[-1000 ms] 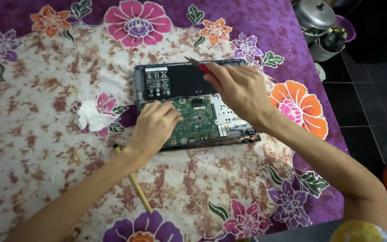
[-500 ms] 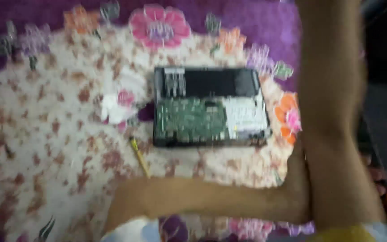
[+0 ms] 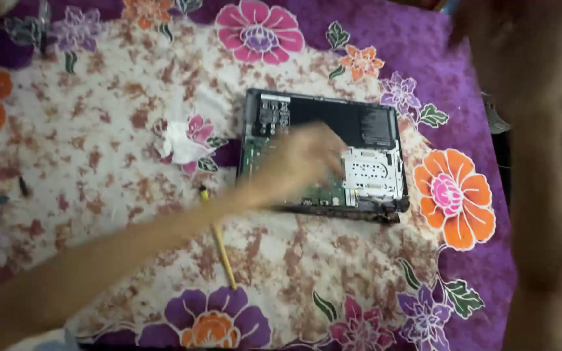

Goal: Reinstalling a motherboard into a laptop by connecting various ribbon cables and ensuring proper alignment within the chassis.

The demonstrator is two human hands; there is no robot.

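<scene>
L hand (image 3: 297, 166) blurred over opened laptop (image 3: 323, 156), R hand (image 3: 521, 45) raised near cam; fingers' grip can't tell.

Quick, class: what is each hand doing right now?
Left hand: blurred over the opened laptop; grip cannot be told.
Right hand: raised near the camera, blurred; grip cannot be told.

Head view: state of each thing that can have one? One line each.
Laptop: bottom cover off, circuit board and metal drive bay exposed, lying flat on the cloth.
Left hand: over the board, blurred; grip cannot be told.
Right hand: raised close to the camera, blurred; nothing seen in it.
White tissue: crumpled, left of the laptop.
Yellow stick tool: lying on the cloth, partly under the left forearm.
Floral cloth: spread flat.
</scene>
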